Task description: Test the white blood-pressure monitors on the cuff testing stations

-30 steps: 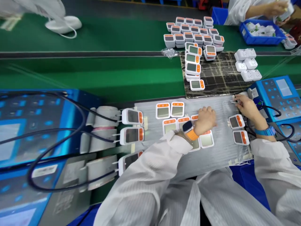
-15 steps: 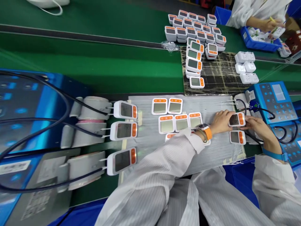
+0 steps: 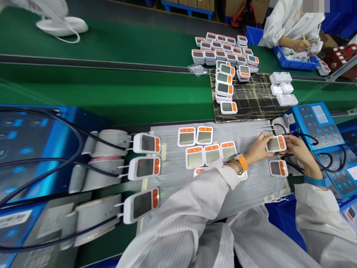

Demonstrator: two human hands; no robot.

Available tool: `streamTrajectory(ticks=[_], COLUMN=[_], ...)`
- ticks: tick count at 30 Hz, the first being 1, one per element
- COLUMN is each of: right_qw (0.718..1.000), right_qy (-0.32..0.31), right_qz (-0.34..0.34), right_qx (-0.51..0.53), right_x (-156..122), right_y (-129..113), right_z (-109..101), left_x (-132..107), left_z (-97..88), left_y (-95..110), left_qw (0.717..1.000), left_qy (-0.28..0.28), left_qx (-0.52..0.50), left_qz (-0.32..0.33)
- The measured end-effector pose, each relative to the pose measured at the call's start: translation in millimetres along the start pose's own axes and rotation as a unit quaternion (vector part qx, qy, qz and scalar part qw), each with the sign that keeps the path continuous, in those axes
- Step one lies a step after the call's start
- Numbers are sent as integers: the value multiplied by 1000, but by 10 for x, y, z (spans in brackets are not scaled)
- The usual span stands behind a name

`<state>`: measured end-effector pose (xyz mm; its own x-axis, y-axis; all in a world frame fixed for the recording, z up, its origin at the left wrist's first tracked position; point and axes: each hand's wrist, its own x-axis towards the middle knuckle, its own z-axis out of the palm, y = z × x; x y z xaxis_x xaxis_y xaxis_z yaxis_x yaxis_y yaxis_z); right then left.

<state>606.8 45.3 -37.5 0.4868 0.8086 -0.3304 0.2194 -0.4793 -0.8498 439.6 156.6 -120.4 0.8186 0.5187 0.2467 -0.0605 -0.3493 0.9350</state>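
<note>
My left hand [image 3: 258, 149] and my right hand [image 3: 297, 149] both grip one white monitor unit with an orange side [image 3: 275, 143], lifted slightly above the grey mat [image 3: 251, 130]. A second such unit [image 3: 278, 168] lies on the mat just below it. To the left of my left wrist lie several white units with orange tops [image 3: 205, 149], screens up. A black hose runs from the blue tester [image 3: 318, 124] on the right toward my right hand.
Three units [image 3: 143, 165] plugged into white cuffs sit at the left beside a blue machine [image 3: 33, 149]. Many more units [image 3: 225, 56] stand on the green belt and a dark mat [image 3: 251, 98]. A co-worker in white [image 3: 290, 26] works over a blue bin at the top right.
My left hand left the units in the middle and moved right to the unit by the tester. My right hand came down from the mat's corner, and both now hold that unit.
</note>
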Motion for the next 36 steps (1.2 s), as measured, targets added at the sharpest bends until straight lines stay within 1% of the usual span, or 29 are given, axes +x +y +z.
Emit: streamTrajectory(ticks=[2, 3, 4, 6, 8, 9, 10, 11, 12, 13, 15, 16, 17, 18, 19, 20, 21, 22, 23, 25, 26, 27, 28, 30, 31, 32, 33, 34, 36], right_qw=[994, 987, 982, 975, 974, 974, 973, 970, 964, 954, 932, 924, 920, 919, 920, 920, 919, 916, 910, 896, 889, 884, 880, 876, 875, 872, 866, 857, 832], right_qy=[-49, -64, -66, -40, -13, -11, -17, -26, -31, -31, -24, -21, -19, -18, -18, -16, -11, -3, 6, 25, 31, 30, 22, -2, -7, 0, 18, 43, 80], right_qz=[-58, -71, -73, -59, -58, -66, -76, -88, -101, -115, -142, -151, -155, -156, -156, -157, -160, -165, -172, -186, -194, -201, -209, -226, -238, -253, -268, -283, -309], right_qx=[-84, -126, -164, -210, -220, -217, -217, -226, -246, -274, -334, -352, -361, -362, -359, -358, -360, -367, -377, -402, -413, -421, -425, -425, -422, -420, -422, -429, -454], right_x=[32, 42, 48, 53, 59, 66, 78, 94, 114, 137, 182, 201, 217, 228, 235, 239, 241, 240, 236, 223, 215, 208, 204, 224, 254, 300, 364, 440, 615], right_y=[-2, 4, 15, 53, 102, 127, 150, 170, 188, 203, 229, 240, 252, 263, 274, 285, 298, 313, 330, 365, 378, 383, 376, 314, 260, 193, 120, 48, -72], right_z=[-28, -35, -35, -14, 30, 54, 77, 96, 109, 115, 111, 105, 100, 98, 99, 102, 108, 112, 115, 113, 110, 110, 113, 144, 173, 208, 249, 290, 358], left_x=[4, 7, 13, 33, 65, 83, 100, 117, 133, 150, 194, 224, 259, 297, 336, 370, 394, 403, 393, 301, 218, 114, -7, -269, -394, -504, -594, -661, -725], left_z=[12, 31, 54, 93, 71, 15, -78, -214, -391, -606, -1106, -1364, -1606, -1821, -1998, -2132, -2223, -2275, -2292, -2246, -2190, -2115, -2021, -1778, -1636, -1488, -1344, -1212, -1019], left_y=[-6, -9, -11, -8, 5, 16, 30, 47, 66, 85, 116, 123, 121, 110, 88, 59, 27, -2, -22, -16, 14, 59, 115, 235, 291, 339, 380, 415, 471], left_qw=[1000, 999, 997, 986, 959, 941, 925, 915, 914, 922, 956, 972, 980, 975, 964, 950, 941, 936, 933, 921, 910, 897, 883, 848, 828, 811, 797, 788, 781], left_qy=[6, 9, 10, 1, -37, -60, -82, -98, -104, -98, -52, -18, 25, 64, 90, 104, 108, 108, 109, 128, 131, 116, 77, -42, -94, -119, -127, -121, -102], left_qx=[-18, -32, -52, -116, -200, -236, -262, -274, -269, -245, -143, -65, 31, 123, 196, 252, 287, 306, 318, 348, 373, 401, 428, 468, 482, 500, 520, 537, 554], left_qz=[-14, -28, -50, -116, -197, -233, -261, -278, -285, -283, -252, -227, -194, -171, -159, -150, -144, -139, -131, -118, -125, -145, -177, -247, -270, -279, -280, -277, -271])
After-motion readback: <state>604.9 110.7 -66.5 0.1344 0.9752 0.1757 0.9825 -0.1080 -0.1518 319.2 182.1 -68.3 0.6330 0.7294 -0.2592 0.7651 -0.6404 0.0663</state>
